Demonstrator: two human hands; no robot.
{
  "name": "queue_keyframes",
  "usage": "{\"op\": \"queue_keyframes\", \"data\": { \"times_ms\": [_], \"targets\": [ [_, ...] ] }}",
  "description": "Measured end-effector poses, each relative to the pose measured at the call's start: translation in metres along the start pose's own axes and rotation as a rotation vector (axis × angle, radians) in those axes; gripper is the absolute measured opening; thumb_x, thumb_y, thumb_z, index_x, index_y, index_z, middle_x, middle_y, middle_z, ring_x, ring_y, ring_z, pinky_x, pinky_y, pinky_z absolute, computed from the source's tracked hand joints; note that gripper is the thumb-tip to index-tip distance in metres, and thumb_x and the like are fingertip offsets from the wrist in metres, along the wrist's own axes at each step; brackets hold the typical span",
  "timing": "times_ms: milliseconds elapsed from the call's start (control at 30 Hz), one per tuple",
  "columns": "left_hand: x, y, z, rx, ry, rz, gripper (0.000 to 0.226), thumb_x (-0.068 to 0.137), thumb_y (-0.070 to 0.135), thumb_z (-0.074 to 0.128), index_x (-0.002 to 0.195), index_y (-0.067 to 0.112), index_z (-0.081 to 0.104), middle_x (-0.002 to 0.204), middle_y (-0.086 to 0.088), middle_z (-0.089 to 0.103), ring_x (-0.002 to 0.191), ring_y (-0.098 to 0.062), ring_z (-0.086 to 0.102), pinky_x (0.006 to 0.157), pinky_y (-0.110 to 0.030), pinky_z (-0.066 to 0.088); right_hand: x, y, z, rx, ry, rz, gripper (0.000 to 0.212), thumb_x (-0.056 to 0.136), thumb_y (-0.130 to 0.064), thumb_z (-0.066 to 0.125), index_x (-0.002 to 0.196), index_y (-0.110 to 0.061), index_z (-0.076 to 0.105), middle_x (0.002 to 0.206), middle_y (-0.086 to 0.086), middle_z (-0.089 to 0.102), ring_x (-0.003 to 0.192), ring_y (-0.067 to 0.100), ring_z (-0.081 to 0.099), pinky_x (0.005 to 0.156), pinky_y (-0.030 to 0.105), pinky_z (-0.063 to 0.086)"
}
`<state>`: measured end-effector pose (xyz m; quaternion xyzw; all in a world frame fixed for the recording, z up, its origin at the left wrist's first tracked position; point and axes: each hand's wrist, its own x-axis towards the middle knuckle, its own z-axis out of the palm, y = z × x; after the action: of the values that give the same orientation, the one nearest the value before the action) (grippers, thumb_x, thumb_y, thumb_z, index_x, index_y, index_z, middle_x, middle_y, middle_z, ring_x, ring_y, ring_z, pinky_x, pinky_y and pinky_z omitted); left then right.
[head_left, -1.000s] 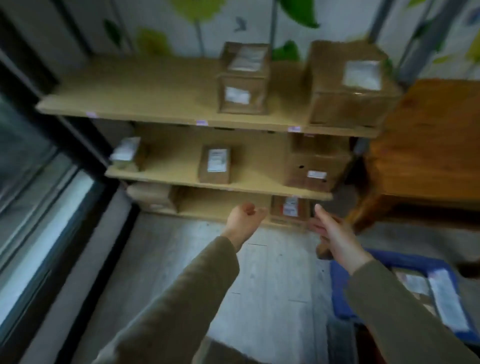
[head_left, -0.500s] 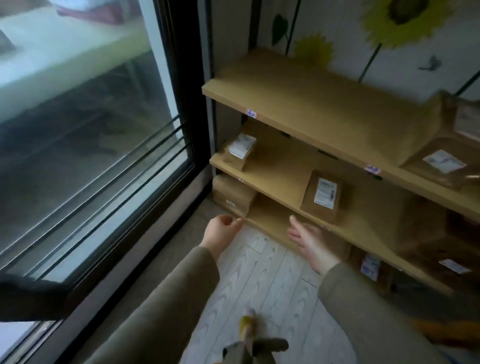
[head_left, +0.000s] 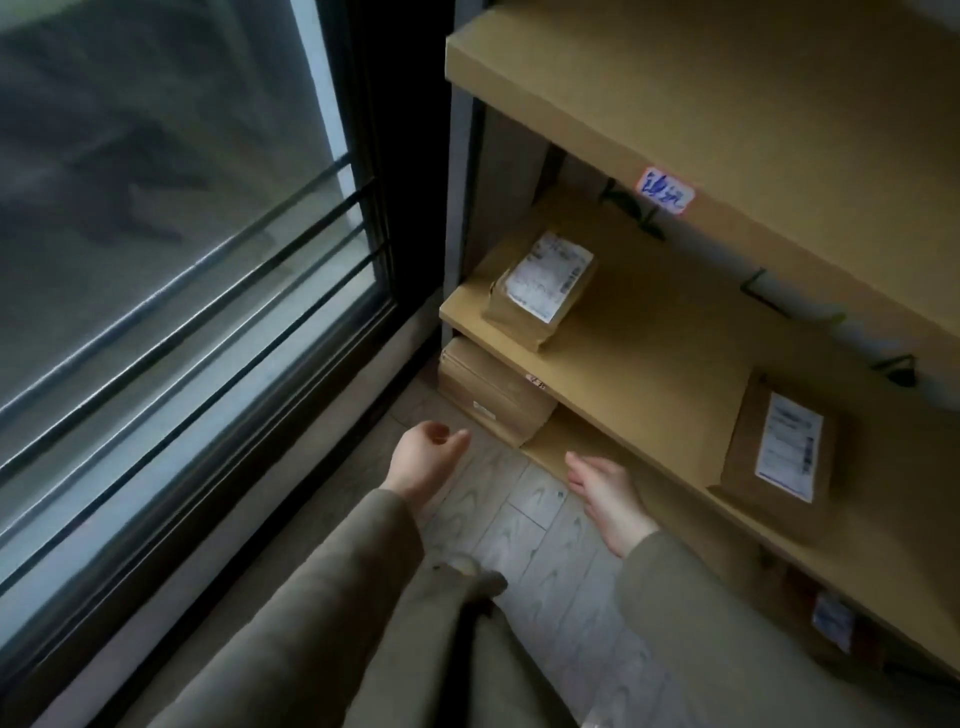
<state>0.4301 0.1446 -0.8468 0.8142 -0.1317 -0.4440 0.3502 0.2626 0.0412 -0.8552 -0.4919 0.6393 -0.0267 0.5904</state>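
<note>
Three shelves show: top shelf, middle shelf and bottom shelf. There are four brown parcels. Two lie on the middle shelf, the left-end parcel and the front-edge parcel. Two sit below it, the low box at the bottom shelf's left end and the half-hidden parcel further right. Each bears one white label. Two paper tags are stuck on front edges: the pink-edged tag and the small tag.
</note>
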Motion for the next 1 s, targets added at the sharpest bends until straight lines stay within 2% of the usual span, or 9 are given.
{"op": "queue_keyframes", "data": {
  "times_ms": [67,200,300,533,700,733,867,933,1000],
  "targets": [
    [0.042,-0.011,0.004,0.009,-0.003,-0.005,0.046,0.09,0.032,0.058,0.124,0.001,0.055,0.119,-0.014,0.06,0.109,-0.027,0.058,0.092,-0.035,0.047,0.035,0.008,0.019,-0.06,0.054,-0.013,0.039,0.093,-0.023,0.054,0.128,-0.005,0.05,0.132,0.015,0.052,0.12,0.027,0.049,0.097,0.033,0.039],
    [0.127,-0.037,0.021,0.034,0.03,0.066,0.056,0.09,0.033,0.058,0.135,0.003,0.044,0.131,-0.013,0.054,0.117,-0.026,0.053,0.095,-0.03,0.043,0.108,0.032,0.052,-0.163,0.13,-0.11,0.054,0.094,-0.021,0.053,0.143,-0.011,0.033,0.149,0.008,0.035,0.135,0.025,0.036,0.107,0.034,0.032],
    [0.197,-0.062,0.042,0.015,0.077,0.152,0.057,0.09,0.032,0.058,0.135,0.003,0.041,0.132,-0.014,0.052,0.118,-0.028,0.052,0.101,-0.039,0.044,0.172,0.049,0.076,-0.098,0.238,-0.185,0.054,0.094,-0.023,0.051,0.144,-0.019,0.031,0.151,0.004,0.033,0.137,0.025,0.033,0.107,0.037,0.033],
    [0.324,-0.108,0.083,0.001,0.193,0.374,0.077,0.085,0.047,0.059,0.142,0.003,0.03,0.141,-0.014,0.045,0.129,-0.027,0.044,0.107,-0.04,0.037,0.273,0.082,0.109,0.059,0.477,-0.387,0.046,0.099,-0.03,0.04,0.144,-0.025,0.032,0.149,0.004,0.035,0.136,0.024,0.036,0.104,0.036,0.035],
    [0.345,-0.124,0.097,-0.113,0.184,0.443,0.055,0.084,0.053,0.056,0.118,0.011,0.05,0.115,-0.003,0.059,0.111,-0.02,0.055,0.097,-0.031,0.043,0.284,0.091,0.12,0.187,0.504,-0.459,0.043,0.101,-0.026,0.035,0.144,-0.029,0.031,0.151,-0.002,0.033,0.137,0.02,0.033,0.104,0.03,0.032],
    [0.346,-0.128,0.096,-0.15,0.17,0.452,0.058,0.081,0.057,0.056,0.116,0.012,0.049,0.115,-0.001,0.059,0.111,-0.019,0.055,0.097,-0.031,0.043,0.282,0.093,0.122,0.212,0.504,-0.457,0.043,0.101,-0.024,0.035,0.143,-0.029,0.032,0.151,-0.002,0.033,0.137,0.02,0.033,0.103,0.028,0.031],
    [0.337,-0.132,0.083,-0.118,0.11,0.459,0.098,0.061,0.083,0.044,0.134,0.018,0.043,0.132,-0.007,0.053,0.122,-0.023,0.05,0.105,-0.039,0.039,0.265,0.107,0.133,0.27,0.527,-0.47,0.043,0.101,-0.019,0.036,0.143,-0.025,0.033,0.151,-0.001,0.032,0.138,0.019,0.031,0.098,0.023,0.028],
    [0.325,-0.135,0.078,-0.071,0.133,0.462,0.093,0.061,0.082,0.046,0.129,0.018,0.047,0.126,-0.011,0.054,0.118,-0.026,0.051,0.104,-0.041,0.04,0.254,0.117,0.137,0.309,0.546,-0.471,0.042,0.101,-0.017,0.036,0.142,-0.024,0.035,0.15,-0.001,0.033,0.138,0.019,0.03,0.103,0.025,0.028],
    [0.308,-0.137,0.077,-0.063,0.203,0.535,0.077,0.072,0.068,0.056,0.126,0.013,0.048,0.123,-0.012,0.049,0.118,-0.026,0.047,0.105,-0.038,0.037,0.245,0.126,0.138,0.374,0.564,-0.466,0.04,0.101,-0.016,0.035,0.14,-0.024,0.038,0.149,-0.001,0.034,0.138,0.018,0.03,0.104,0.026,0.028]
  ]
}}
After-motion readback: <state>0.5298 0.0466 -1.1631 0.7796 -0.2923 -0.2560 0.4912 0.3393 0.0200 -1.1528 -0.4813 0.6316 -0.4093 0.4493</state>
